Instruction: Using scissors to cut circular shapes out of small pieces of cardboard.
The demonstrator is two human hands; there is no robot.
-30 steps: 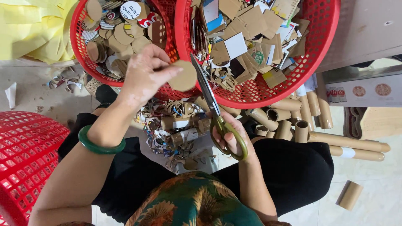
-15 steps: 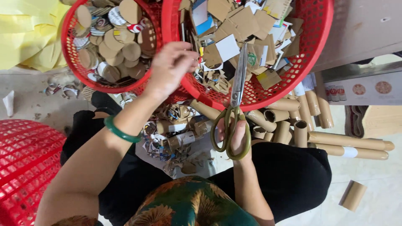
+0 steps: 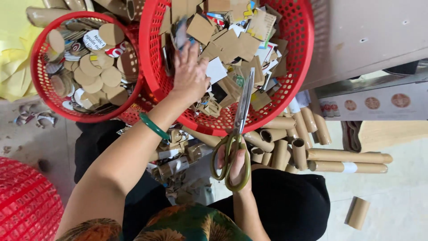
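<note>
Head view: left hand [image 3: 189, 76] spread flat on cardboard scraps [image 3: 232, 42] inside large red basket [image 3: 294, 85], sorting; right hand [image 3: 236, 163] closed through scissors [image 3: 238, 134], blades resting shut over rim.

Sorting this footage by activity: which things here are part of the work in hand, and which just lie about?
In hand:
- left hand reaching into the large red basket of cardboard scraps
- right hand holding green-handled scissors, blades closed
- small red basket of cut cardboard discs

Lying about:
- cardboard tubes on the floor
- yellow sheet
- upturned red basket
</note>
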